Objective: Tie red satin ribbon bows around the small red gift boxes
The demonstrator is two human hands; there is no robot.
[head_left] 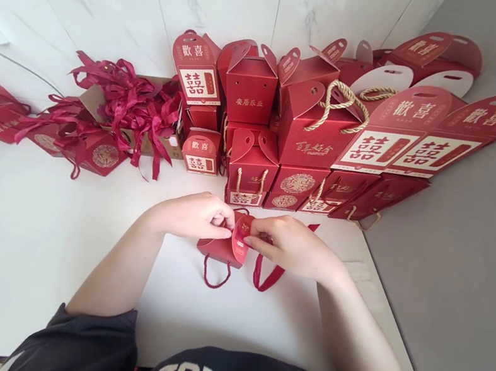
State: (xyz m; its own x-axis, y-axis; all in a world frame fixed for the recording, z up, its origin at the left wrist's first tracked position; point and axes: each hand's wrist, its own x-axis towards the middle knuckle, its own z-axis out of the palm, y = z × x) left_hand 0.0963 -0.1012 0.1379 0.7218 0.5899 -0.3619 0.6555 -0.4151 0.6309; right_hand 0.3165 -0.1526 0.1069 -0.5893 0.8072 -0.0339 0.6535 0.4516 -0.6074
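A small red gift box [220, 250] with a dark red cord handle stands on the white table in front of me. My left hand [199, 215] is closed at the box's top, thumb and fingers pinching by the rounded flap. From the other side my right hand [288, 242] has its fingertips bent against the same flap. A dark red ribbon [268, 277] loops out below my right hand, and one end sticks up behind it. The fingers partly hide where ribbon and flap meet.
Stacked red gift boxes [300, 185], some with gold cord handles, line the wall behind. A cardboard box [140, 142] heaped with red ribbons [124, 96] stands back left. Ribboned red boxes [104, 154] sit left of it. A grey wall [471, 250] bounds the right side.
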